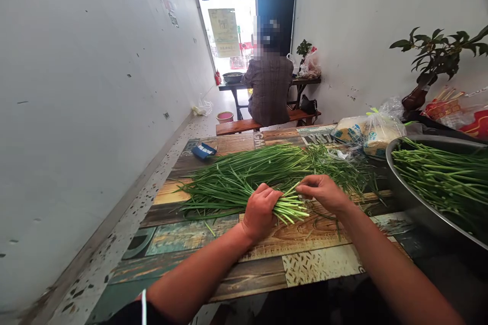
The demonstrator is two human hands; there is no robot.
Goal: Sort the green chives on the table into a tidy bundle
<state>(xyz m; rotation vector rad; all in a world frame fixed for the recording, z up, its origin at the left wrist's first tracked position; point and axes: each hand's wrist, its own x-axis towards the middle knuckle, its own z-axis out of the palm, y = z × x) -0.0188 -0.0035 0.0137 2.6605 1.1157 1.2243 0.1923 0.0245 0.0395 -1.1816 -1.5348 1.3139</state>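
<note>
A big bunch of green chives lies spread across the patterned wooden table. My left hand is closed round the pale cut ends of a handful of chive stalks. My right hand is just to the right of them, its fingers pinched on the tip of one stalk from that handful. Both forearms reach in from the bottom of the view.
A large metal basin with more chives stands at the right. Plastic bags, a potted plant and a blue packet sit on the table. A person sits on a bench beyond. A white wall runs along the left.
</note>
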